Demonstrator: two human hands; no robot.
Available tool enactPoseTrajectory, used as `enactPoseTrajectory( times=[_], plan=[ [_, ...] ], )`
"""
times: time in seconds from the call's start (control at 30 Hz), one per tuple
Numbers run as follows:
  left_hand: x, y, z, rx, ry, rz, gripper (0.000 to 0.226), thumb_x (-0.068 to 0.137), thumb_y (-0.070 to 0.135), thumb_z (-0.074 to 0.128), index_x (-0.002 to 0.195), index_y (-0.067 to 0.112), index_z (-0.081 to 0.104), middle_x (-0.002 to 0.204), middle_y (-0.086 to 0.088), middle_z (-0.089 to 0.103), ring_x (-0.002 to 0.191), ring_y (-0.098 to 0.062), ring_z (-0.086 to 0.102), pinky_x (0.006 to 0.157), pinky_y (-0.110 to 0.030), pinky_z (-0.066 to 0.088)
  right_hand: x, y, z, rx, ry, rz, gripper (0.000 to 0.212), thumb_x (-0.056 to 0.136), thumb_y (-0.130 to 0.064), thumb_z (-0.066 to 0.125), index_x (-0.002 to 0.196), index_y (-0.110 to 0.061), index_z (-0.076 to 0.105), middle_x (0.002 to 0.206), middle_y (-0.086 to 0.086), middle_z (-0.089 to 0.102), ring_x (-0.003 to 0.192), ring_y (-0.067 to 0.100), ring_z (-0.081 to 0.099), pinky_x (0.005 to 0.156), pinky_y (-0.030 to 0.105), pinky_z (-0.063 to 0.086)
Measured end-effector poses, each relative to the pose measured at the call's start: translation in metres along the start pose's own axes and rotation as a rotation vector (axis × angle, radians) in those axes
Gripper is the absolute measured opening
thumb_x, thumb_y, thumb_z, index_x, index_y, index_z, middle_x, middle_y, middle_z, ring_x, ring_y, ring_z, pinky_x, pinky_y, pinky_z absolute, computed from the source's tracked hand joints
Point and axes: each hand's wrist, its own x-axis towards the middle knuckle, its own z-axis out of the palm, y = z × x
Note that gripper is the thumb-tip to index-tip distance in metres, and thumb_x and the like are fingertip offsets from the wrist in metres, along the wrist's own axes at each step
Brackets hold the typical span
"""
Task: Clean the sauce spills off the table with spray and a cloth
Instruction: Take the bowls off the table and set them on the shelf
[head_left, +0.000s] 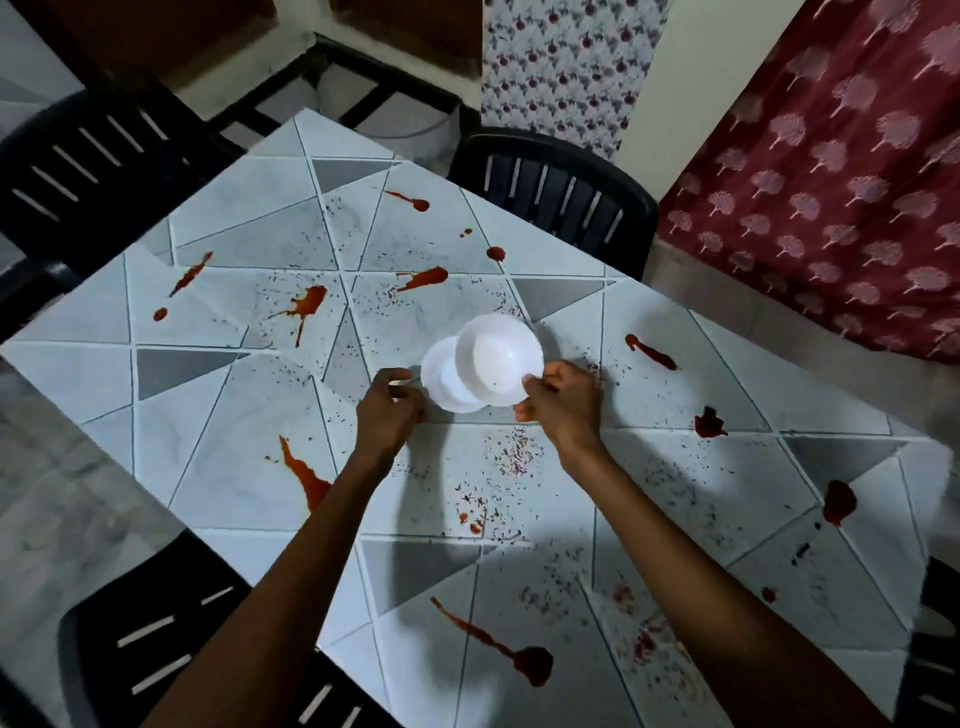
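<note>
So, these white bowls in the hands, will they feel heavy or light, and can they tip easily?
Probably light: the right hand lifts the white bowls by a pinch on one rim. They look thin, so they are likely a bit bendy, not brittle. Held tilted like this, the top one may slide off the other.

Room dim. Light falls from above and behind me. My forearms (691, 561) throw soft, broad shadows on the white-and-grey triangle-patterned tablecloth (675, 364), heaviest at the near edge. Stacked white plastic bowls (488, 364) blown out, no surface detail. My left hand (387, 410) and right hand (561, 405) slightly motion-blurred. Wide-angle lens bends the maroon tree-print curtain (831, 182), far right. Black slatted plastic chairs (561, 197) nearly lost in shadow.
</note>
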Motion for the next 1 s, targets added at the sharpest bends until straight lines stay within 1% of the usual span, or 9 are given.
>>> enactPoseTrajectory(
  times=[0.1, 0.23, 0.33, 0.47, 0.57, 0.67, 0.8, 0.9, 1.0],
  plan=[
    [0.012, 0.006, 0.001, -0.024, -0.023, 0.008, 0.029, 0.085, 0.019, 0.071, 0.113, 0.022, 0.063, 0.099, -0.01, 0.069, 0.092, -0.034, 0.07, 0.079, -0.047, 0.061, 0.011, -0.012, 0.03, -0.11, -0.048, 0.011, 0.01, 0.09, -0.003, 0.064, 0.091, -0.012, 0.059, 0.068, 0.0, 0.068, 0.054, 0.024, 0.071, 0.063, 0.043, 0.063],
    [0.019, 0.011, 0.002, -0.015, -0.037, 0.007, 0.03, 0.082, 0.023, 0.074, 0.111, 0.026, 0.067, 0.091, 0.0, 0.07, 0.09, -0.028, 0.071, 0.077, -0.042, 0.061, 0.022, -0.007, 0.048, -0.248, -0.031, 0.048, 0.014, 0.087, -0.007, 0.064, 0.101, -0.006, 0.064, 0.073, 0.001, 0.068, 0.056, 0.025, 0.072, 0.061, 0.045, 0.063],
    [0.022, 0.009, 0.004, -0.016, -0.039, 0.015, 0.034, 0.074, 0.032, 0.066, 0.108, 0.032, 0.068, 0.089, 0.001, 0.07, 0.088, -0.028, 0.071, 0.078, -0.045, 0.061, 0.027, -0.004, 0.052, -0.392, -0.02, -0.005, 0.022, 0.081, -0.019, 0.063, 0.102, -0.018, 0.056, 0.09, 0.01, 0.073, 0.076, 0.035, 0.073, 0.066, 0.049, 0.062],
    [0.021, 0.009, 0.007, -0.064, -0.018, 0.014, 0.029, 0.084, 0.036, 0.058, 0.11, 0.028, 0.069, 0.096, -0.004, 0.073, 0.09, -0.027, 0.071, 0.077, -0.048, 0.061, 0.024, -0.008, 0.048, -0.644, -0.019, -0.069, 0.029, 0.09, -0.022, 0.062, 0.119, -0.017, 0.059, 0.111, 0.01, 0.071, 0.1, 0.035, 0.067, 0.08, 0.04, 0.056],
    [0.016, 0.013, 0.009, -0.094, -0.009, -0.003, 0.032, 0.091, 0.043, 0.062, 0.113, 0.021, 0.069, 0.103, -0.007, 0.073, 0.094, -0.026, 0.071, 0.077, -0.049, 0.061, 0.02, -0.003, 0.047, -0.538, -0.047, -0.092, 0.023, 0.09, -0.019, 0.061, 0.113, -0.015, 0.063, 0.102, 0.01, 0.073, 0.086, 0.033, 0.072, 0.076, 0.047, 0.061],
    [0.007, 0.019, 0.005, -0.028, 0.014, 0.025, 0.026, 0.09, 0.032, 0.07, 0.112, 0.018, 0.068, 0.094, -0.005, 0.072, 0.082, -0.024, 0.073, 0.076, -0.045, 0.062, 0.021, 0.008, 0.047, -0.445, -0.044, -0.116, 0.022, 0.087, -0.02, 0.06, 0.108, -0.017, 0.065, 0.09, 0.007, 0.074, 0.068, 0.027, 0.073, 0.064, 0.046, 0.063],
    [-0.024, 0.023, -0.021, 0.02, 0.082, 0.11, 0.026, 0.087, 0.019, 0.072, 0.112, 0.015, 0.067, 0.09, -0.003, 0.07, 0.075, -0.017, 0.072, 0.071, -0.037, 0.062, -0.011, -0.009, 0.049, -0.379, -0.087, -0.154, 0.015, 0.093, -0.015, 0.064, 0.107, -0.014, 0.064, 0.084, 0.002, 0.069, 0.052, 0.018, 0.071, 0.062, 0.044, 0.062],
    [-0.059, 0.017, -0.06, 0.083, 0.147, 0.159, 0.024, 0.085, 0.017, 0.073, 0.108, 0.019, 0.065, 0.089, 0.002, 0.069, 0.069, -0.01, 0.07, 0.065, -0.026, 0.056, -0.05, -0.012, 0.06, -0.35, -0.158, -0.2, 0.014, 0.09, -0.013, 0.07, 0.102, -0.016, 0.062, 0.079, -0.002, 0.064, 0.058, 0.021, 0.072, 0.06, 0.046, 0.062],
    [-0.102, 0.002, -0.109, 0.071, 0.214, 0.179, 0.023, 0.084, 0.007, 0.072, 0.102, 0.017, 0.062, 0.086, 0.001, 0.068, 0.055, -0.007, 0.064, 0.053, -0.017, 0.047, -0.098, -0.012, 0.086, -0.378, -0.25, -0.289, 0.029, 0.085, -0.016, 0.074, 0.09, -0.037, 0.054, 0.076, -0.006, 0.064, 0.065, 0.02, 0.073, 0.061, 0.047, 0.06]
  ],
)
